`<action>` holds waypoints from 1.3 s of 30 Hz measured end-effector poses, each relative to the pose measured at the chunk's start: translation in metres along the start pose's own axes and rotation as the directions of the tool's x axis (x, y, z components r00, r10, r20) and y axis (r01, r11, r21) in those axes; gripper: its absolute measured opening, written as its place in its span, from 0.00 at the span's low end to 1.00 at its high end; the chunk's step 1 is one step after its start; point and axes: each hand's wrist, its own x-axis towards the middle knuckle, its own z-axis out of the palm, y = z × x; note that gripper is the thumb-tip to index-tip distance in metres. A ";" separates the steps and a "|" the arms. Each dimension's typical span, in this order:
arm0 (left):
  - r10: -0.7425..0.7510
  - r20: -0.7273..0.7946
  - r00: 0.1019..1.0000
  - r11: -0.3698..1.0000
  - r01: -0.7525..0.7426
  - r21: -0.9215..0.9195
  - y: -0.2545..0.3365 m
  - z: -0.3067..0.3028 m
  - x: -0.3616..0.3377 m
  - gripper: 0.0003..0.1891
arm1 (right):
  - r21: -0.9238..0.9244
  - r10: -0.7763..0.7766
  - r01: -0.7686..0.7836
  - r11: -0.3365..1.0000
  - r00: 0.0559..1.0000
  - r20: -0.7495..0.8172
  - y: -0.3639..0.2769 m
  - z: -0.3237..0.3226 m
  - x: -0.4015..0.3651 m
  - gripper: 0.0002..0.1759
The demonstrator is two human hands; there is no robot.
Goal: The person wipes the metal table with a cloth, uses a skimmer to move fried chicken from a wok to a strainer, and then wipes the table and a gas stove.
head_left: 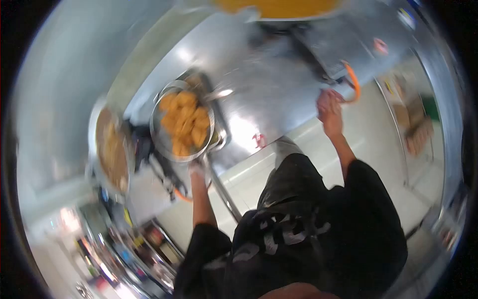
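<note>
My left hand (197,171) is at the near rim of a round metal bowl (155,130) and seems to grip it; the fingertips are partly hidden. Orange-golden chunks (185,119) fill the bowl, which overlaps a rectangular metal tray (222,130). Over the front edge of the steel counter (269,79), my right hand (329,110) is close to a curved orange hose (355,82). Motion blurs its fingers, and a reddish patch there may be skin or something held.
A large pan with brownish liquid (112,149) stands at the left. At the top edge is a large vessel of orange-yellow contents (279,7). Small reddish scraps (258,140) lie on the counter. Cardboard boxes (418,134) sit on a shelf at the right.
</note>
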 end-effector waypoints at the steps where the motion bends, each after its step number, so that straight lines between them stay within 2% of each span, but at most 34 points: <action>1: -0.159 -0.018 0.987 0.952 0.149 -0.267 0.002 0.004 0.008 0.16 | -0.081 -0.103 0.110 0.991 0.991 0.089 -0.013 -0.005 -0.002 0.23; 2: -0.427 0.101 0.899 0.320 0.255 -0.912 0.007 0.006 0.023 0.15 | -0.105 -0.108 0.122 0.987 0.986 0.129 -0.020 0.003 -0.003 0.23; 3: -0.560 0.197 0.805 -0.182 0.112 -0.977 0.017 0.000 0.037 0.13 | -0.130 -0.138 0.155 0.979 0.982 0.128 -0.027 0.014 -0.005 0.25; 5: -0.655 0.213 0.725 -0.298 0.012 -0.955 0.013 0.006 0.051 0.11 | -0.149 -0.151 0.171 0.974 0.978 0.141 -0.041 0.031 0.006 0.28; 7: -0.718 0.247 0.651 -0.308 0.021 -0.951 -0.013 0.031 0.066 0.08 | -0.140 -0.105 0.129 0.982 0.981 0.165 -0.053 0.032 0.016 0.30; 8: -0.748 0.255 0.613 -0.320 0.004 -0.947 -0.026 0.046 0.069 0.05 | -0.193 -0.113 0.151 0.969 0.974 0.195 -0.057 0.034 0.018 0.33; 9: -0.770 0.234 0.593 -0.267 0.032 -0.963 -0.018 0.047 0.066 0.05 | -0.189 -0.136 0.173 0.966 0.971 0.197 -0.062 0.034 0.023 0.33; 10: -0.763 0.250 0.596 -0.317 -0.008 -0.948 -0.009 0.045 0.063 0.05 | -0.187 -0.153 0.190 0.964 0.968 0.200 -0.069 0.033 0.026 0.33; 11: -0.769 0.279 0.576 -0.367 -0.041 -0.929 -0.021 0.058 0.078 0.05 | -0.182 -0.168 0.213 0.960 0.958 0.233 -0.077 0.060 0.047 0.33; 12: -0.771 0.257 0.582 -0.346 -0.044 -0.937 -0.004 0.052 0.075 0.04 | -0.175 -0.187 0.225 0.958 0.960 0.208 -0.081 0.064 0.047 0.33; 13: -0.822 0.283 0.494 -0.325 0.001 -0.946 0.019 0.037 0.077 0.03 | -0.166 -0.214 0.244 0.956 0.961 0.176 -0.088 0.068 0.050 0.33; 15: -0.794 0.342 0.502 -0.452 -0.112 -0.885 -0.006 0.062 0.092 0.03 | -0.145 -0.265 0.295 0.945 0.944 0.196 -0.106 0.085 0.070 0.32; 17: -0.801 0.265 0.537 -0.393 -0.138 -0.909 0.033 0.045 0.088 0.04 | -0.132 -0.326 0.354 0.926 0.925 0.193 -0.119 0.094 0.083 0.32; 18: -0.816 0.253 0.519 -0.377 -0.146 -0.915 0.022 0.054 0.088 0.07 | -0.125 -0.351 0.382 0.916 0.912 0.214 -0.125 0.094 0.083 0.31; 19: -0.852 0.265 0.451 -0.361 -0.140 -0.922 0.035 0.046 0.092 0.12 | -0.118 -0.375 0.411 0.904 0.895 0.242 -0.130 0.093 0.080 0.31; 21: -0.823 0.250 0.510 -0.390 -0.187 -0.902 0.064 0.027 0.090 0.15 | -0.104 -0.461 0.503 0.858 0.843 0.276 -0.128 0.093 0.068 0.31; 23: -0.761 0.119 0.638 -0.401 -0.318 -0.859 0.053 0.044 0.086 0.17 | -0.095 -0.575 0.620 0.779 0.767 0.285 -0.113 0.092 0.047 0.31; 24: -0.825 0.136 0.549 -0.315 -0.247 -0.916 0.063 0.040 0.088 0.17 | -0.064 -0.586 0.627 0.776 0.755 0.295 -0.111 0.086 0.031 0.31; 25: -0.838 0.178 0.515 -0.349 -0.258 -0.901 0.082 0.025 0.086 0.17 | -0.033 -0.602 0.640 0.767 0.737 0.307 -0.109 0.078 0.016 0.31; 26: -0.786 0.171 0.594 -0.409 -0.292 -0.864 0.073 0.035 0.086 0.19 | -0.009 -0.599 0.633 0.774 0.736 0.315 -0.109 0.069 -0.001 0.29; 27: -0.851 0.229 0.473 -0.360 -0.207 -0.910 0.061 0.052 0.088 0.21 | 0.019 -0.602 0.632 0.774 0.728 0.329 -0.111 0.060 -0.019 0.28; 29: -0.655 0.076 0.752 -0.552 -0.406 -0.728 0.038 0.093 0.061 0.24 | 0.023 -0.673 0.690 0.724 0.697 0.248 -0.115 0.051 -0.054 0.24; 30: -0.734 0.305 0.607 -0.422 -0.055 -0.905 0.072 0.037 0.046 0.25 | 0.072 -0.627 0.639 0.766 0.718 0.301 -0.116 0.050 -0.071 0.23; 32: -0.636 0.384 0.670 -0.453 0.079 -0.888 0.080 -0.008 -0.008 0.24 | 0.136 -0.507 0.499 0.856 0.758 0.410 -0.123 0.055 -0.107 0.20; 33: -0.577 0.423 0.698 -0.455 0.155 -0.877 0.076 -0.022 -0.034 0.24 | 0.220 -0.424 0.363 0.905 0.805 0.414 -0.139 0.057 -0.125 0.20; 34: -0.477 0.374 0.795 -0.424 0.164 -0.891 0.066 -0.036 -0.072 0.24 | 0.301 -0.332 0.213 0.929 0.840 0.429 -0.155 0.061 -0.151 0.20; 36: -0.242 0.274 0.931 -0.370 0.173 -0.913 0.048 -0.057 -0.172 0.24 | 0.392 -0.063 -0.226 0.892 0.796 0.602 -0.176 0.063 -0.188 0.20; 38: -0.220 0.319 0.922 -0.354 0.229 -0.907 0.016 -0.067 -0.270 0.27 | 0.537 -0.196 -0.080 0.840 0.878 0.437 -0.197 0.102 -0.229 0.20; 39: -0.229 0.216 0.949 -0.362 0.123 -0.924 -0.002 -0.065 -0.324 0.30 | 0.595 -0.245 -0.011 0.804 0.905 0.348 -0.209 0.114 -0.248 0.20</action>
